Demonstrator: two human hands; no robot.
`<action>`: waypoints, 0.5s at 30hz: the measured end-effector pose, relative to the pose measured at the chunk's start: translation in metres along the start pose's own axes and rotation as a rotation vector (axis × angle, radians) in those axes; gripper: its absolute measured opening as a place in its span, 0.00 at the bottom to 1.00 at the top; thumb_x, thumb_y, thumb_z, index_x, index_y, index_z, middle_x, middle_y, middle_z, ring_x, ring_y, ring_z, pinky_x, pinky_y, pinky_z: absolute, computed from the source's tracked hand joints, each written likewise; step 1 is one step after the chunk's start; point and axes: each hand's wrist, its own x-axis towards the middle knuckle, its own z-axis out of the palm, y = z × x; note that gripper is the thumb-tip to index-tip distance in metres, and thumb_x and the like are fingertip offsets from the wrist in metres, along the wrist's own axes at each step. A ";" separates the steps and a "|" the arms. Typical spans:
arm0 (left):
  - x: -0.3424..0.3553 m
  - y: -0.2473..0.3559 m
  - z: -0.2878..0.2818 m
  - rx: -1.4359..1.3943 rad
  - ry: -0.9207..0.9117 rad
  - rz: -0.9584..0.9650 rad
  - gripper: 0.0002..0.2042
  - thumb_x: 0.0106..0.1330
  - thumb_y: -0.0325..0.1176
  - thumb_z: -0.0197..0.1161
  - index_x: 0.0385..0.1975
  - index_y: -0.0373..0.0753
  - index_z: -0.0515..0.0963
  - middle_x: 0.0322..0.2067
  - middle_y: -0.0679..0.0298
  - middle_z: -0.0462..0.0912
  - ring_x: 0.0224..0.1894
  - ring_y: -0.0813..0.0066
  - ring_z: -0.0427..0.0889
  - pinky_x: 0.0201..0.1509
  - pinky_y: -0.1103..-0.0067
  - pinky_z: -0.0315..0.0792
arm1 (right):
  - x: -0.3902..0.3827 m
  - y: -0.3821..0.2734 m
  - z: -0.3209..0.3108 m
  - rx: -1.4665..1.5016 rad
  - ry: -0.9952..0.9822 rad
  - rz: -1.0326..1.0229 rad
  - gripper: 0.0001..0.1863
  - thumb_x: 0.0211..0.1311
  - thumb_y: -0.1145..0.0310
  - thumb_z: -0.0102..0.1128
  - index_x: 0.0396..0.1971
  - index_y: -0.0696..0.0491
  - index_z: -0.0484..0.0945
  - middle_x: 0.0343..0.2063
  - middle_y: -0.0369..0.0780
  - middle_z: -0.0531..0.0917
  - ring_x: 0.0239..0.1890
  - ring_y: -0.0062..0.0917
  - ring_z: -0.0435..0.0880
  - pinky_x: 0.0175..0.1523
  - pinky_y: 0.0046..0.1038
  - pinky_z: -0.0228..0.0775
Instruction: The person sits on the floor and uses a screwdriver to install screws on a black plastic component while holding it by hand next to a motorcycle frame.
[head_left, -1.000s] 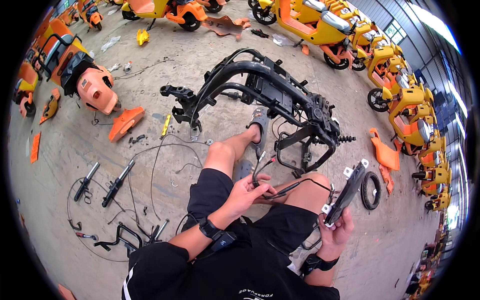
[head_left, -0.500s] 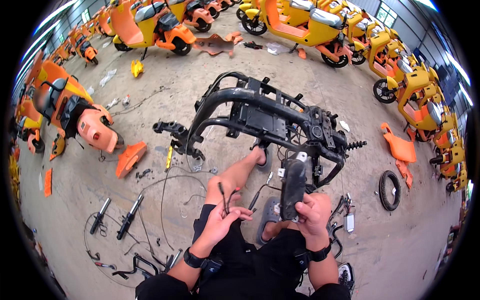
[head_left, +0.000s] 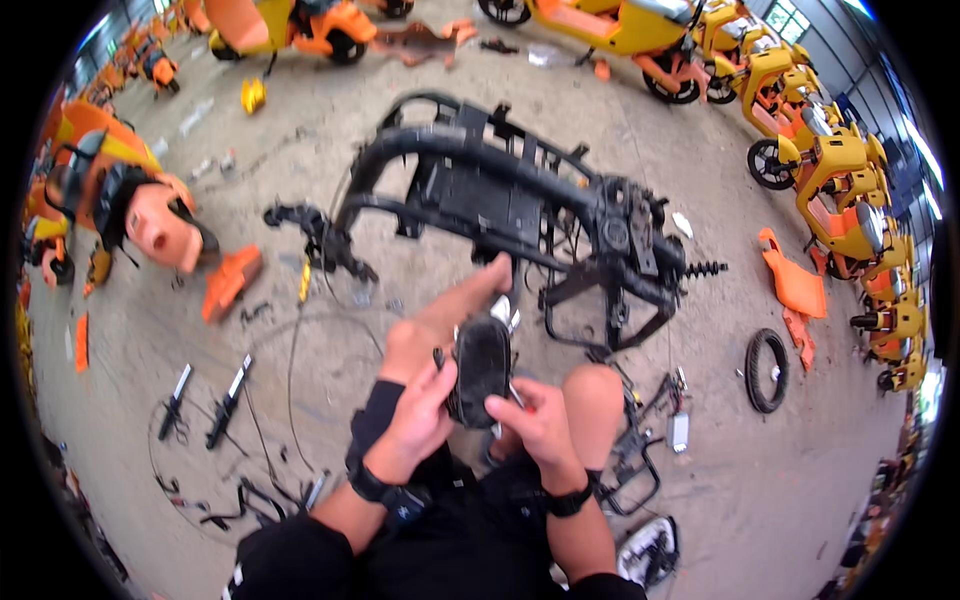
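Observation:
Both my hands hold a dark oblong part (head_left: 483, 362) with white tabs at its upper end, upright between my knees. My left hand (head_left: 418, 418) is closed at its left edge, with a small black connector (head_left: 438, 356) by the fingertips. My right hand (head_left: 538, 428) grips the lower right, thumb on its dark face; a small red piece (head_left: 529, 406) shows by those fingers. Beyond them lies a black tubular scooter frame (head_left: 470, 155), with cables and a coil spring (head_left: 705, 269). Motion blurs the finer details of what the fingers hold.
Fork tubes (head_left: 228, 400) and thin cables lie on the concrete floor (head_left: 770, 470) at left. A tire (head_left: 766, 370), orange panels (head_left: 795, 280) and a silver box (head_left: 678, 432) lie at right. Yellow-orange scooters (head_left: 835, 190) line the top and both sides.
The dark part has swung from the right to the middle, turning upright. My left hand has come up against it, and my right hand has moved leftward with it. The view has shifted.

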 end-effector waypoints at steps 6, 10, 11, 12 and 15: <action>-0.010 -0.006 -0.001 -0.049 0.006 0.008 0.23 0.77 0.43 0.41 0.64 0.35 0.59 0.58 0.54 0.72 0.60 0.63 0.74 0.64 0.67 0.69 | 0.001 0.014 -0.002 -0.125 0.020 -0.061 0.14 0.59 0.68 0.68 0.41 0.61 0.79 0.13 0.25 0.69 0.12 0.07 0.63 0.17 0.15 0.50; -0.011 -0.012 -0.009 -0.162 0.043 -0.024 0.21 0.78 0.40 0.41 0.64 0.35 0.59 0.58 0.55 0.72 0.59 0.64 0.74 0.63 0.68 0.70 | -0.007 0.002 0.007 -0.153 0.199 -0.154 0.18 0.61 0.69 0.65 0.47 0.61 0.72 0.14 0.28 0.71 0.11 0.10 0.66 0.16 0.16 0.54; -0.011 -0.013 -0.011 -0.189 0.079 -0.019 0.21 0.78 0.41 0.39 0.64 0.36 0.59 0.58 0.54 0.72 0.58 0.60 0.75 0.62 0.67 0.71 | -0.005 -0.003 0.005 -0.086 0.201 -0.111 0.18 0.65 0.70 0.61 0.51 0.60 0.68 0.15 0.31 0.72 0.10 0.13 0.68 0.16 0.18 0.57; -0.015 -0.009 -0.009 -0.213 0.036 -0.027 0.22 0.78 0.42 0.39 0.65 0.36 0.59 0.57 0.54 0.73 0.58 0.58 0.76 0.62 0.66 0.72 | -0.005 -0.004 -0.002 -0.038 0.157 -0.162 0.12 0.69 0.70 0.55 0.46 0.60 0.72 0.16 0.32 0.73 0.11 0.13 0.68 0.17 0.17 0.58; -0.022 0.005 0.003 -0.248 -0.059 -0.042 0.24 0.78 0.46 0.36 0.65 0.37 0.59 0.57 0.52 0.73 0.55 0.50 0.78 0.60 0.65 0.73 | 0.001 0.002 -0.019 -0.226 0.251 -0.267 0.12 0.68 0.68 0.53 0.41 0.61 0.79 0.15 0.32 0.76 0.17 0.13 0.71 0.22 0.17 0.57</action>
